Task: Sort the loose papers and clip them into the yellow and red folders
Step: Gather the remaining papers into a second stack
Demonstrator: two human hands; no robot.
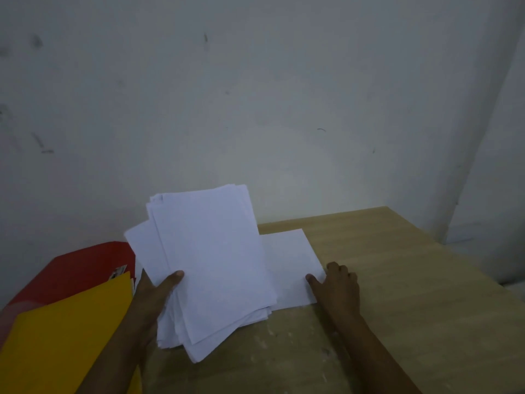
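While the loose stack of papers (210,265) is held tilted above the worktop (397,280) by the left hand (154,297), its thumb laid over the front face and its fingers hidden behind the sheets, a separate sheet (295,268) is lying flat at about three o'clock from the stack, partly covered by it. The right hand (338,285) is placed at that sheet's right edge, the thumb resting on the paper and the fingers curled at the margin; whether the edge is actually pinched or only touched cannot be told. The held stack is fanned and uneven, with corners sticking out at eleven o'clock and at six o'clock. The yellow folder (71,334) is seen at eight o'clock from the stack, overlapping the red folder (76,268), which is at nine o'clock; both are closed and appear untouched, so the clipping seems not yet begun. The step in hand is judged to be the sorting of sheets off the stack into piles. It would be done well if the flat sheet were squared on the worktop before more are laid on it, if the grip on the stack were kept firm so that the lower sheets are not shed, and if one sheet only were drawn off at a time.
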